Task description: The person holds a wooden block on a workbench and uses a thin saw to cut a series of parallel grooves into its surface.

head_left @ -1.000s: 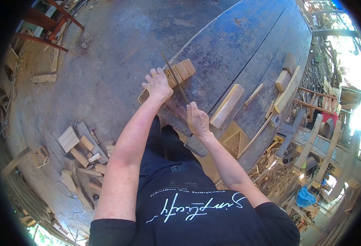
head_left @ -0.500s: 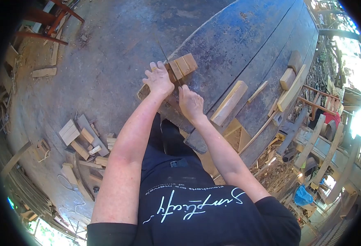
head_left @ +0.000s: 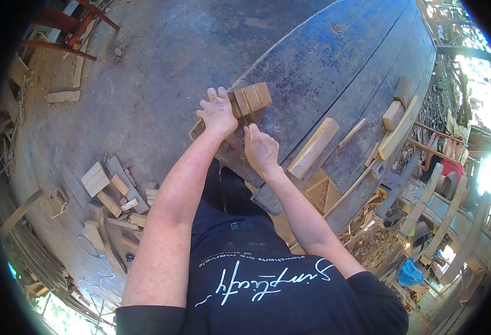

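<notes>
A wooden block [head_left: 253, 98] with several cross lines lies at the left edge of a dark plank table. My left hand [head_left: 218, 113] presses on the wood beside the block's near end, its fingers spread. Just right of it, my right hand [head_left: 261, 147] is closed, with its thumb toward the block. A thin dark blade [head_left: 245, 119] runs from the right hand to the block's side. The handle inside that hand is hidden.
On the table [head_left: 312, 67] a thick wooden piece [head_left: 314, 147], a thin strip [head_left: 352, 133] and more offcuts [head_left: 393, 115] lie to the right. Wood scraps [head_left: 111, 192] cover the floor at left. A reddish chair [head_left: 67, 28] stands at upper left.
The blade, which stuck out beyond the block's far side, now shows only on the near side. My right hand has shifted slightly down, toward my body. The whole view has moved a little.
</notes>
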`<state>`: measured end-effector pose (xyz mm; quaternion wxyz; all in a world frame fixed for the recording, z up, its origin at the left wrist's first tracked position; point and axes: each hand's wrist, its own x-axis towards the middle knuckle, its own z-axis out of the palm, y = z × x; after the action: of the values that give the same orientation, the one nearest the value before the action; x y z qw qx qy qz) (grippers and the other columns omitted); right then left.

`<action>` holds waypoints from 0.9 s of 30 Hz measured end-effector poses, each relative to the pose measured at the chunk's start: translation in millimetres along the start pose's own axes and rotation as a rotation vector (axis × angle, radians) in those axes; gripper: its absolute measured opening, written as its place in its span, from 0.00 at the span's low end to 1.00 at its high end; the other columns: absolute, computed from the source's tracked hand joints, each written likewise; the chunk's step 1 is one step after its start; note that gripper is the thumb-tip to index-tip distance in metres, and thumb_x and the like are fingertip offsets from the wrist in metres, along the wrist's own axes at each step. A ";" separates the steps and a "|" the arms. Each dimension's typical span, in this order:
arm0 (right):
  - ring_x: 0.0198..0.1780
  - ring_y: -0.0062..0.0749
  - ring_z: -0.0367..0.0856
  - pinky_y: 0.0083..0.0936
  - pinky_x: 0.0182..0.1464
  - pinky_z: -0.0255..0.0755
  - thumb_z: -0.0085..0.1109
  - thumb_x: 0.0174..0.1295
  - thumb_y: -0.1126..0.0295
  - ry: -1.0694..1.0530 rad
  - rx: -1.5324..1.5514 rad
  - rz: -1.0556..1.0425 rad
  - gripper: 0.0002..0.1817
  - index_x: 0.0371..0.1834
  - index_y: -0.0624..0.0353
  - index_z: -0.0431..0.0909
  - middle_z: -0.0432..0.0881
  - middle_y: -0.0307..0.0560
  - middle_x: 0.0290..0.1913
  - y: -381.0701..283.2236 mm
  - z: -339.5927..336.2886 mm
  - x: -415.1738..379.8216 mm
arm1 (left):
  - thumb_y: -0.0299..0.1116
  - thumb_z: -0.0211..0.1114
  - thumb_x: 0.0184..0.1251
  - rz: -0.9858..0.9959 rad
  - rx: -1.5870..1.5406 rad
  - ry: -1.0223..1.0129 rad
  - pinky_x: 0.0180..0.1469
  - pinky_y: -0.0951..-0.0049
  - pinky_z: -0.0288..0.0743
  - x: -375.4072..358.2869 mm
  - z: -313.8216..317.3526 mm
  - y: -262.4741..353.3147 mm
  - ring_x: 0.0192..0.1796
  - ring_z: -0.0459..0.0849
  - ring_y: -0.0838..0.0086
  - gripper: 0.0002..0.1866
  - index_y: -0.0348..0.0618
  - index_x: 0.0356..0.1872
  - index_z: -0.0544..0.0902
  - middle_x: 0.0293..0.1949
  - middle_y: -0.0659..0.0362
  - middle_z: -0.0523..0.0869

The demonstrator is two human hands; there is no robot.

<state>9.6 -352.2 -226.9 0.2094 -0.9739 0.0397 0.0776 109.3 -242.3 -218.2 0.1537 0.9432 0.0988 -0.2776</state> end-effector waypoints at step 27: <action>0.32 0.62 0.84 0.53 0.36 0.77 0.43 0.74 0.59 -0.193 -0.047 0.153 0.15 0.35 0.57 0.74 0.83 0.63 0.26 -24.1 -32.9 -14.6 | 0.33 0.75 0.46 -0.025 -0.016 -0.167 0.59 0.47 0.73 18.2 -20.0 0.4 0.63 0.74 0.47 0.40 0.41 0.62 0.64 0.61 0.48 0.68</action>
<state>2.3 -343.3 -185.2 0.1830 -0.9607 0.0916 0.1878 134.4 -233.9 -212.2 0.1655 0.9141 0.0998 -0.3565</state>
